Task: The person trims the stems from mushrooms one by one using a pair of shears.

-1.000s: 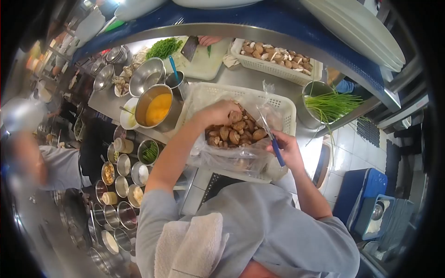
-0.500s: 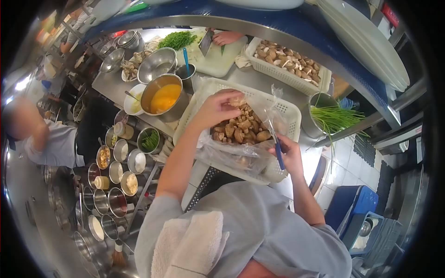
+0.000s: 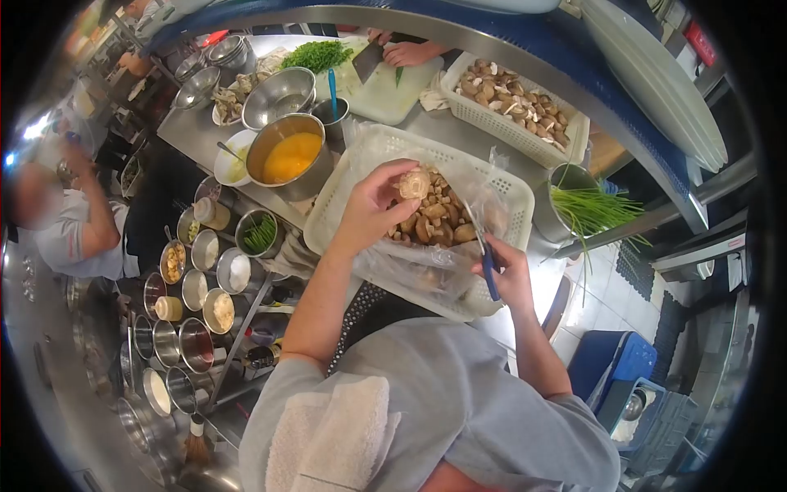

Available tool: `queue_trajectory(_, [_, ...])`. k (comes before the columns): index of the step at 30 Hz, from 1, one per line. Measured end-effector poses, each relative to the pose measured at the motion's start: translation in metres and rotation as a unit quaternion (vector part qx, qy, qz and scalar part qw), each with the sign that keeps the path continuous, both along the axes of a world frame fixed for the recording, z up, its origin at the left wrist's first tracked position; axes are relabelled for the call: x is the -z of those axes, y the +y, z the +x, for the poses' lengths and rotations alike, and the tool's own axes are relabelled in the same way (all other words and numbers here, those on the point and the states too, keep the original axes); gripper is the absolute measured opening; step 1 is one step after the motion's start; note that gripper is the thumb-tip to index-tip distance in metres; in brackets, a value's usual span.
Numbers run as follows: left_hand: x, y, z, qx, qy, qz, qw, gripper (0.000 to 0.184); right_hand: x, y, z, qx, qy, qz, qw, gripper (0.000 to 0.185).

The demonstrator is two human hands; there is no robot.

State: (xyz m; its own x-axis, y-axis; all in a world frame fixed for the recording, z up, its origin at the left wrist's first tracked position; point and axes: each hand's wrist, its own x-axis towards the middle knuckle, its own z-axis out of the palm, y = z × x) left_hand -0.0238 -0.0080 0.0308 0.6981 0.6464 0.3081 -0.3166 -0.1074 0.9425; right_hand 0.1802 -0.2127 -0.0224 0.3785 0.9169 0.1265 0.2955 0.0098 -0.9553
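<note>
The left hand [image 3: 371,211], fingers half curled, grips one mushroom [image 3: 415,184], pale underside up, above the brown mushrooms [image 3: 436,223] in a clear plastic bag [image 3: 422,269] inside the white crate [image 3: 522,215]; the right hand [image 3: 514,276], closed around a blue handle [image 3: 490,275], holds its blade angled beside the pile.

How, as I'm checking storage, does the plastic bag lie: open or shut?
Open: the plastic bag gapes, with brown mushrooms showing uncovered in its mouth.

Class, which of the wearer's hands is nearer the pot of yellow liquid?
Left. The left hand is right of the pot; the right hand is farther right, past the bagged mushrooms.
</note>
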Motion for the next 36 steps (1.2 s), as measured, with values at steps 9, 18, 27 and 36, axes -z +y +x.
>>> queue_trajectory(9, [0.002,-0.010,-0.004,0.048,-0.038,-0.083,0.995,0.046,-0.067,0.005,-0.006,-0.064,-0.237,0.023,0.969,0.058])
queue_trajectory(18, [0.017,-0.019,-0.006,0.037,-0.032,-0.122,0.991,0.034,-0.068,0.009,-0.021,-0.052,-0.233,0.014,0.971,0.060])
queue_trajectory(27, [0.008,-0.031,-0.006,-0.017,0.011,-0.100,0.995,0.026,-0.093,0.002,-0.016,-0.093,-0.297,-0.036,0.950,0.062])
queue_trajectory(36, [0.017,-0.024,-0.008,0.002,0.027,-0.105,0.994,0.020,-0.092,0.016,-0.020,-0.085,-0.337,-0.031,0.937,0.059])
